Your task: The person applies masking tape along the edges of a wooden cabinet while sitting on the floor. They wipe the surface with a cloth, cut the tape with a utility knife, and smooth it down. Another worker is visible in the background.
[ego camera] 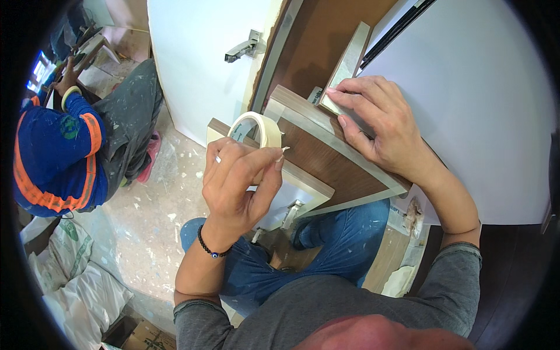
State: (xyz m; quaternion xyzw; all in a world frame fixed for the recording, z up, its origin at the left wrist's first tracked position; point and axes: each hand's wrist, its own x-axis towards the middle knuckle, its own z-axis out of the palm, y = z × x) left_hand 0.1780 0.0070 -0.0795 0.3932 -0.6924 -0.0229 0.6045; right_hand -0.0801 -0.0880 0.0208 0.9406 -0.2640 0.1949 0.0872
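Observation:
My left hand (240, 186) holds a roll of cream masking tape (271, 133) and pinches a small torn tape end between thumb and index finger. My right hand (378, 120) rests with bent fingers on the narrow edge of an upright board (345, 65). Below both hands stands a wood-grain panel (323, 153) with pale tape along its borders. A smaller white panel (302, 188), with wood-grain edges and a metal hinge (292, 214), is nearer my knees. What the fingers under the tape roll touch is hidden.
A white door (197, 57) with a metal hinge (245, 46) stands ahead. A large white panel (472, 109) is at right. A person in a blue and orange top (61, 153) sits at left. White sacks (87, 293) and a cardboard box (148, 337) lie lower left on the paint-spotted floor (144, 232).

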